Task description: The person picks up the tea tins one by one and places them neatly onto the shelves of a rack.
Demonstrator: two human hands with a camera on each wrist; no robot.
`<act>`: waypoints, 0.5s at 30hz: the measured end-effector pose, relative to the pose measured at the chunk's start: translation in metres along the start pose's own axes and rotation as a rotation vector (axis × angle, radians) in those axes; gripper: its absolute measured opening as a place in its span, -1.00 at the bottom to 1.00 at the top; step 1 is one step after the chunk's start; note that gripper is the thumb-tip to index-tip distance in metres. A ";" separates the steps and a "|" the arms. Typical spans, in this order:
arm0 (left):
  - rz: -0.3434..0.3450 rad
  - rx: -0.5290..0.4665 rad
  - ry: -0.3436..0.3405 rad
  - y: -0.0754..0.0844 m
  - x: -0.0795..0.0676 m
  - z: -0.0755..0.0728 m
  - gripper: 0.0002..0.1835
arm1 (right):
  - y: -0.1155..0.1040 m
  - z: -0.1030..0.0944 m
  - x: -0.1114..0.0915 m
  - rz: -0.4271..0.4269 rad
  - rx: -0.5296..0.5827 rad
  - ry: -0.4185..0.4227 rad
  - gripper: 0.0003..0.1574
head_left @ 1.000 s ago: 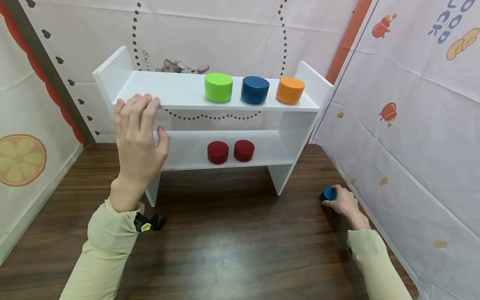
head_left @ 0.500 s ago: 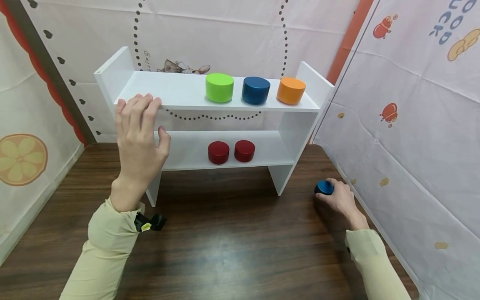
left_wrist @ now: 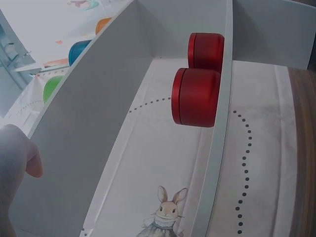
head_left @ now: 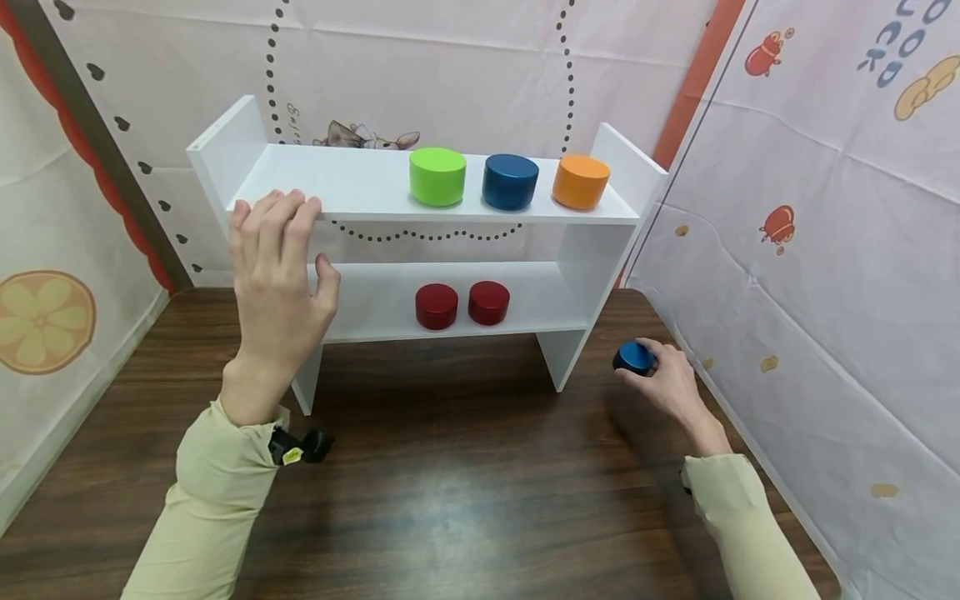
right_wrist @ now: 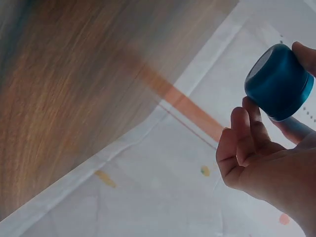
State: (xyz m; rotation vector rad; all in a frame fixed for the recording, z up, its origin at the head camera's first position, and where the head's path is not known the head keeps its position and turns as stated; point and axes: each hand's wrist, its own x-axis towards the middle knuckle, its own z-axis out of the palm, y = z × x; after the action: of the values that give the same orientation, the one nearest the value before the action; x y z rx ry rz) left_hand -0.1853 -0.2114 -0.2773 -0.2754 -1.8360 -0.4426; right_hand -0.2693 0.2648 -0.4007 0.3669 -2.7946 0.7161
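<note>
My right hand (head_left: 672, 382) pinches a small blue round tin (head_left: 633, 357) between thumb and fingers, right of the shelf unit. The right wrist view shows this blue tin (right_wrist: 277, 84) lifted off the table, its flat end facing left. My left hand (head_left: 272, 279) rests its fingertips on the front edge of the upper shelf (head_left: 337, 179), near the left end, with the thumb apart. On that shelf stand a green tin (head_left: 437, 177), a second blue tin (head_left: 510, 182) and an orange tin (head_left: 581, 182). Two red tins (head_left: 436, 307) sit side by side on the lower shelf.
The white two-tier unit (head_left: 553, 358) stands on a dark wooden table (head_left: 450, 467). Its side panels (head_left: 633, 171) rise above the top shelf at both ends. Printed cloth walls (head_left: 810, 275) enclose the back and sides, the right one close to my right arm.
My right hand has moved left and away from me with the blue tin, lifting it from the table. My left hand has stayed on the shelf edge.
</note>
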 end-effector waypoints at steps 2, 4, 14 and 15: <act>-0.001 -0.002 0.003 0.000 0.000 0.000 -0.48 | -0.004 0.000 0.000 -0.001 0.016 -0.002 -0.18; -0.001 -0.002 0.005 0.000 0.000 0.000 -0.48 | -0.009 -0.001 0.000 -0.005 0.033 -0.006 -0.19; -0.004 0.000 0.010 -0.001 -0.001 0.000 -0.48 | -0.033 -0.008 0.001 -0.061 0.073 0.006 -0.21; -0.005 0.000 0.010 -0.001 -0.001 0.000 -0.48 | -0.036 -0.009 0.001 -0.070 0.073 0.010 -0.21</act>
State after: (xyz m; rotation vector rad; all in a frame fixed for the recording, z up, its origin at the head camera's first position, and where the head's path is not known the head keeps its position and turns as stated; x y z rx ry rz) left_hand -0.1856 -0.2119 -0.2780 -0.2686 -1.8274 -0.4467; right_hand -0.2584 0.2385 -0.3769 0.4712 -2.7363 0.8032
